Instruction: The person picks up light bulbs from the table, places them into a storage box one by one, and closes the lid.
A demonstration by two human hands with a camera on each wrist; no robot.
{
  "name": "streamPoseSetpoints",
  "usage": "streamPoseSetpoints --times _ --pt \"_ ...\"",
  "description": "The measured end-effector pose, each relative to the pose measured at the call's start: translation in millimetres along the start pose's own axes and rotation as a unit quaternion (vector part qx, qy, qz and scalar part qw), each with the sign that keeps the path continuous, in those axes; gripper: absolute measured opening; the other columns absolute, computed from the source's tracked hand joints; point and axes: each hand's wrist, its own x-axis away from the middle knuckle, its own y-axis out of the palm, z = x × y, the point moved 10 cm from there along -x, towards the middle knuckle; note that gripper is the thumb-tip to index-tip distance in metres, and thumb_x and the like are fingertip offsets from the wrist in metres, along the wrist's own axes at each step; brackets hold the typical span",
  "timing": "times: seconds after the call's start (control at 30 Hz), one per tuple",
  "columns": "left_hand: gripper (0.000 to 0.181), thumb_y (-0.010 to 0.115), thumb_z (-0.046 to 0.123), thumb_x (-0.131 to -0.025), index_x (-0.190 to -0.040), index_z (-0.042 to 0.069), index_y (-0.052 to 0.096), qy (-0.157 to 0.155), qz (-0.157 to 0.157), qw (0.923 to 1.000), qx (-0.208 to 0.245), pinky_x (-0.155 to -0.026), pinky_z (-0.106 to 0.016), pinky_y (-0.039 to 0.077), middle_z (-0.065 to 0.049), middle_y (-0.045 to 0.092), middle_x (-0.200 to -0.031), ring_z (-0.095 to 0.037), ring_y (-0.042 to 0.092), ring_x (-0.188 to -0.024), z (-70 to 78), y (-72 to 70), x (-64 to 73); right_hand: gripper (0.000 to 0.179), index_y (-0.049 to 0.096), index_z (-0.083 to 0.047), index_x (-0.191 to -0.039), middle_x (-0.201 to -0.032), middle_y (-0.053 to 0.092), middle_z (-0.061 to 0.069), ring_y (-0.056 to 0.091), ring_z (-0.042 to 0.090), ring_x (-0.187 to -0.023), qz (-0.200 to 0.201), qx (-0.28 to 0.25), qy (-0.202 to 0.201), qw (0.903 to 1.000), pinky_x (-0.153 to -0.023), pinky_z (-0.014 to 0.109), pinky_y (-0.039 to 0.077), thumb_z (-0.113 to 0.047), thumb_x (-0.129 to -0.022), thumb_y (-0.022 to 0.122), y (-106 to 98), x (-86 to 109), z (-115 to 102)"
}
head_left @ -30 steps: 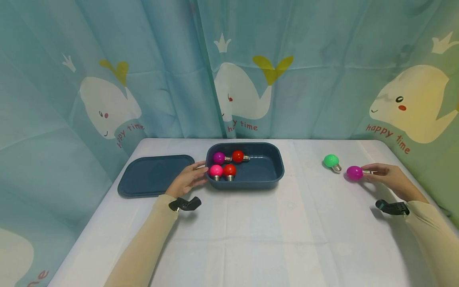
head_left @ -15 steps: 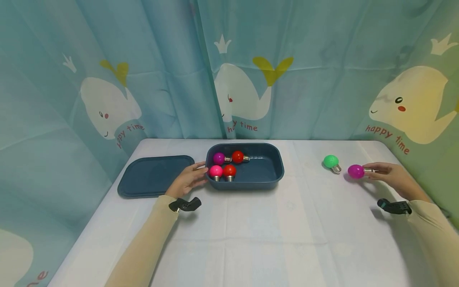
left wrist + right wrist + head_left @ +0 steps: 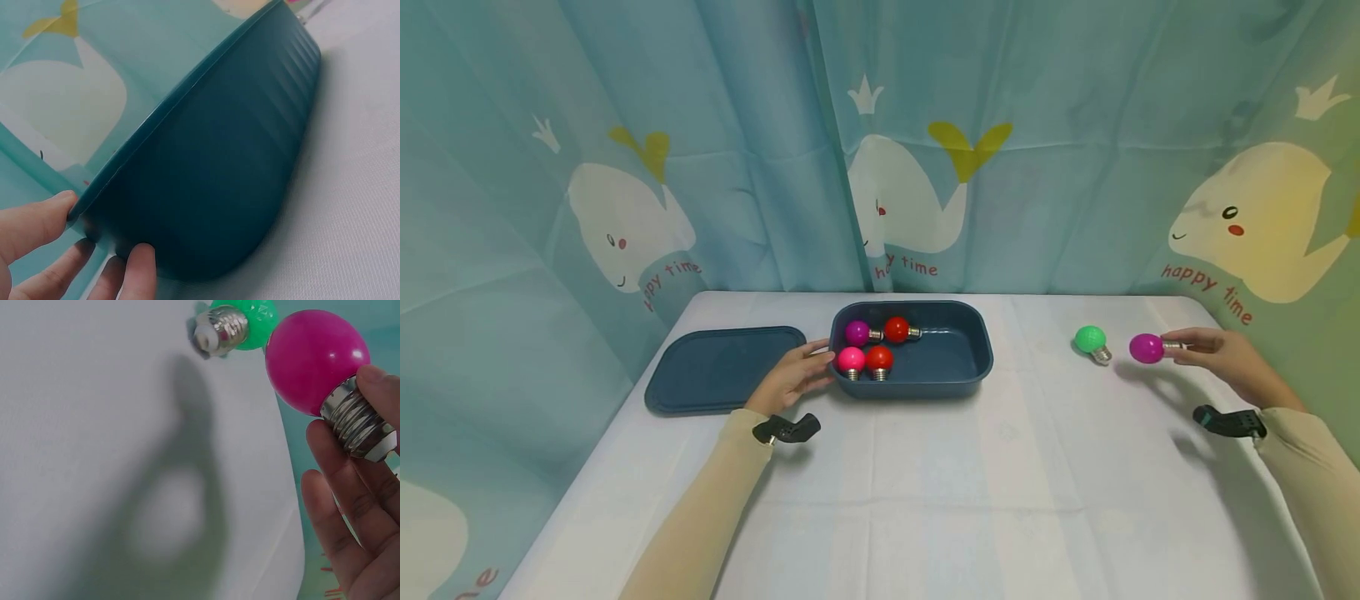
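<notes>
My right hand [image 3: 1236,360] pinches a purple-magenta light bulb [image 3: 1147,348] by its metal screw base, off the table at the right. In the right wrist view the thumb and fingers close on the silver thread [image 3: 356,419], with the round globe [image 3: 315,359] pointing outward. A green textured bulb [image 3: 1090,339] lies on the table just left of it. My left hand [image 3: 792,377] touches the left end of a dark blue box [image 3: 917,389], fingers fairly straight against its rim and outer wall [image 3: 206,169]. Inside the box lie purple [image 3: 857,333], pink [image 3: 852,359] and red bulbs [image 3: 880,358].
A dark blue lid [image 3: 722,371] lies flat on the white-covered table [image 3: 955,492], left of the box. Behind and beside the table hangs a teal curtain [image 3: 760,167] with printed whales.
My right hand has raised the purple bulb from the table and moved slightly right, its shadow now apart from it. My left hand and the box stay in place.
</notes>
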Motion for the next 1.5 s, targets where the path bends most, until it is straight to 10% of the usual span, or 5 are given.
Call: streamPoseSetpoints --times 0.77,1.1,1.5 --pt "0.058 0.049 0.007 -0.097 -0.149 0.004 0.024 0.003 -0.008 1.0000 0.006 -0.111 -0.046 0.036 -0.020 0.030 -0.150 -0.030 0.040 -0.129 -1.1 0.4 -0.9 0.040 0.059 0.006 -0.118 -0.091 0.058 -0.034 0.055 -0.017 -0.086 0.001 0.074 0.020 0.9970 -0.069 0.002 0.044 -0.020 -0.088 0.066 9 -15.7 -25" --pt "0.058 0.049 0.008 -0.097 -0.149 0.004 0.023 0.001 -0.006 1.0000 0.005 -0.111 -0.046 0.036 -0.020 0.030 -0.150 -0.029 0.041 -0.128 -0.2 0.4 0.0 0.029 0.060 0.003 -0.116 -0.096 0.064 -0.027 0.061 -0.011 -0.087 -0.030 0.014 -0.042 0.9986 -0.072 0.004 0.047 -0.006 -0.088 0.063 25 -25.5 -40" --pt "0.059 0.050 0.008 -0.096 -0.149 0.004 0.023 0.000 -0.005 0.9999 0.009 -0.110 -0.046 0.037 -0.020 0.030 -0.150 -0.031 0.039 -0.130 -1.6 -0.9 -0.5 0.037 0.057 0.011 -0.117 -0.092 0.064 -0.028 0.061 -0.010 -0.085 -0.011 0.031 -0.018 0.9993 -0.072 0.006 0.048 -0.009 -0.087 0.066 37 -35.4 -49"
